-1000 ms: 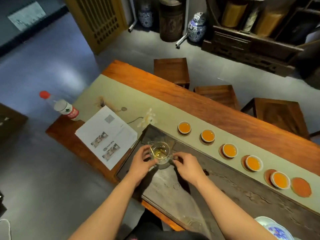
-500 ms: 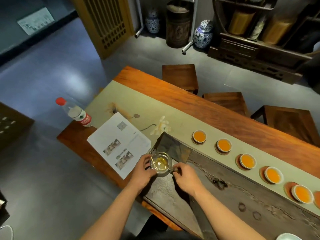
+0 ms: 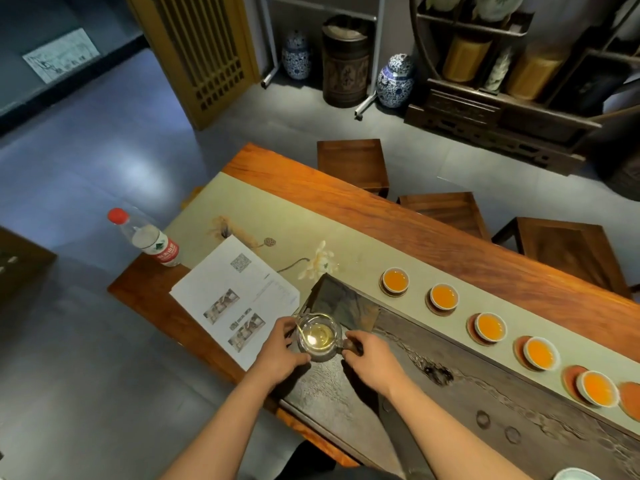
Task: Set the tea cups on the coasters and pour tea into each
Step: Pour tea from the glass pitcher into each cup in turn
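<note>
The glass pitcher (image 3: 318,337) sits at the left end of the dark tea tray (image 3: 450,393), near the table's near edge. The left hand (image 3: 277,351) cups its side, fingers curled round the glass to steady it. The right hand (image 3: 372,358) seemingly pinches the dark handle. Five filled tea cups (image 3: 490,327) line the runner's far edge on coasters (image 3: 629,398), one coaster apparently bare

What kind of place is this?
Likely a tea room or tea shop: a carved tea tray on a long wooden table, a row of filled cups, and blue-and-white porcelain jars beside shelving.
</note>
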